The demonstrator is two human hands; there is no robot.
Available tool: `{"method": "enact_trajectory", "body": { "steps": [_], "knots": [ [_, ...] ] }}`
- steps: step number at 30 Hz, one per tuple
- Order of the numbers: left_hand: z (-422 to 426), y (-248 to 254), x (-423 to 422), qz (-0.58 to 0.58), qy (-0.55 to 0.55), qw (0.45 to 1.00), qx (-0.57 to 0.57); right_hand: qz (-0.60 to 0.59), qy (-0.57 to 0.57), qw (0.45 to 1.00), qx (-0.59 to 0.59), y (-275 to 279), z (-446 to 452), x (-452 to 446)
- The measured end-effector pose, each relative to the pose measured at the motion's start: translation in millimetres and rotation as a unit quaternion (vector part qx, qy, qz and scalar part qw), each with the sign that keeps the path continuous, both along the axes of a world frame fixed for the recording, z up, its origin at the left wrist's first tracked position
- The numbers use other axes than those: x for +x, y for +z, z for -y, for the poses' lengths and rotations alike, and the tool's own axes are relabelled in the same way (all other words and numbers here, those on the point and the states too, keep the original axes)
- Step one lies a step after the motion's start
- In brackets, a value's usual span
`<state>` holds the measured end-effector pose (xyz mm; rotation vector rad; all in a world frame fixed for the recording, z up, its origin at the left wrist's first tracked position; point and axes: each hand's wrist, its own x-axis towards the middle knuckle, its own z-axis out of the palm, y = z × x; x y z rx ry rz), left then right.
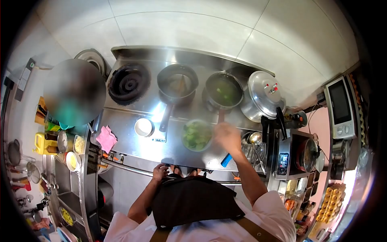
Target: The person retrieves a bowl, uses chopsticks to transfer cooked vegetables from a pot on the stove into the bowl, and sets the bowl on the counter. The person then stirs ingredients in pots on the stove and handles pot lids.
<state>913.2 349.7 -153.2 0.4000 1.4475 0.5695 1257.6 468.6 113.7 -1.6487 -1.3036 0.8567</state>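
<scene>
My right hand (228,138), slightly blurred, is closed at the near end of the handle of a saucepan (223,90). Green pieces lie in liquid inside that pan, on the stove. Just left of this hand, a clear bowl (197,136) holds pale green chopped pieces. A blue handle (226,160) shows below the hand at the counter's edge; the rest of that tool is hidden. My left hand (161,172) is low at the counter's front, its fingers curled beside the rail. What those fingers hold, if anything, I cannot make out.
Another saucepan (177,82) with liquid stands left of the first, near a black burner (129,83). A pressure cooker (264,96) is at the right. A white cup (143,127) and a pink cloth (107,139) lie on the steel counter (125,121). Steam hazes the middle.
</scene>
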Motion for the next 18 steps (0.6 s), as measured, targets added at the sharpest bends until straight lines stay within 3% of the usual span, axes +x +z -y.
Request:
{"method": "enact_trajectory", "body": {
  "steps": [3,4,9,12,15,17,18],
  "knots": [
    [2,1,0,0.001,-0.007,1.000,-0.003,-0.015,-0.007,0.999,-0.033,2,-1,2],
    [2,-1,0,0.003,-0.010,1.000,-0.003,-0.077,-0.036,0.994,-0.073,1,-2,4],
    [-2,-2,-4,0.004,-0.010,1.000,-0.013,-0.128,-0.143,0.968,0.161,-12,-34,73],
    [-5,-1,-2,-0.005,-0.010,1.000,-0.015,-0.082,-0.239,0.955,0.153,-22,-79,108],
    [-15,-4,3,0.014,-0.009,1.000,-0.012,-0.084,-0.222,0.968,0.086,-88,-124,141],
    [-22,8,9,0.018,0.001,1.000,-0.012,0.192,-0.198,0.951,0.137,-136,-139,158],
    [-24,12,11,0.020,0.002,1.000,-0.011,0.214,-0.195,0.944,0.160,-150,-144,162]
  ]
}}
